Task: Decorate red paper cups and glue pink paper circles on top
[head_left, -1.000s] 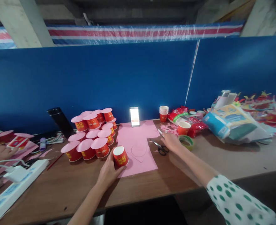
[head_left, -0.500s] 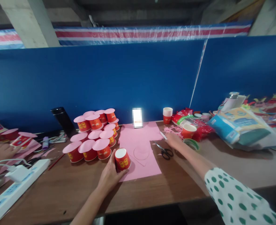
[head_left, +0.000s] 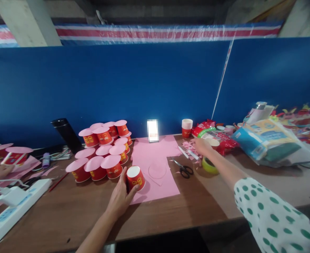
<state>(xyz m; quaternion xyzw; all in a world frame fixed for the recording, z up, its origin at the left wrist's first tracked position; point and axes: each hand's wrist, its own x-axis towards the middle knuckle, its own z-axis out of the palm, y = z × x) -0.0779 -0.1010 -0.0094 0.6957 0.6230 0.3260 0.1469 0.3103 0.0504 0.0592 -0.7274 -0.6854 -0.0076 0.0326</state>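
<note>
Curling around the left side of a red cup [head_left: 135, 180], the left hand [head_left: 121, 196] is pressed right against it, with the fingers set along its left side and the thumb laid toward its near side. The cup is gripped between them, white end up, at the left edge of the pink paper [head_left: 155, 158]; a heart outline [head_left: 157, 172] is marked on the paper just to the right. The left forearm [head_left: 99, 228] is angled in from the bottom edge. The right arm [head_left: 225, 168] is stretched well forward — its sleeve [head_left: 273, 214] dotted with green — and the right hand [head_left: 202, 147] is held over the pink scraps [head_left: 188, 145], partly in front of a second cup [head_left: 215, 142]. Its fingertips are blurred, so whether they are spread or pinching something cannot be told. White sticks [head_left: 193, 154], scissors [head_left: 182, 168] and tape [head_left: 210, 167] are seen near it.
</note>
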